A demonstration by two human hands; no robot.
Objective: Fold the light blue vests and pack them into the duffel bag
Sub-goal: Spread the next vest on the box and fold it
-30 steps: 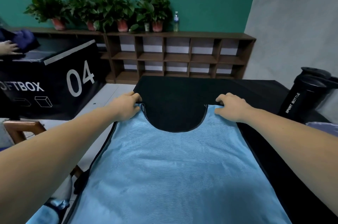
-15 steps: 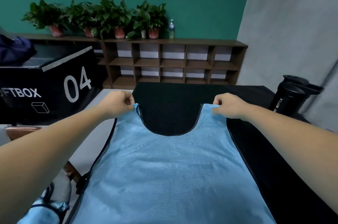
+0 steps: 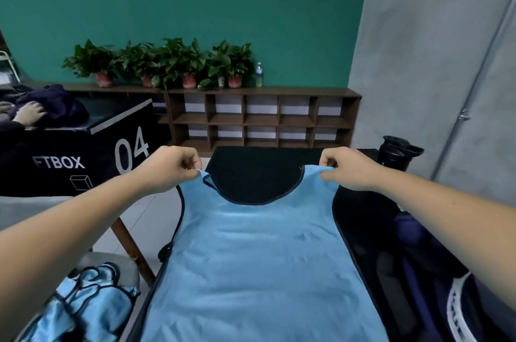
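A light blue vest with dark trim lies spread along the black table, neckline at the far end. My left hand pinches its left shoulder strap and my right hand pinches the right strap; both straps are raised off the table. More light blue vests lie crumpled on a seat at the lower left. The dark duffel bag with white trim sits at the right edge, partly cut off.
A black sport bottle stands at the table's far right corner. A black box marked 04 is at the left, with another person's hand on dark cloth. A wooden shelf with potted plants lines the teal wall.
Both hands went from pressing the vest's shoulders flat to pinching the straps and lifting them. The view tilted upward.
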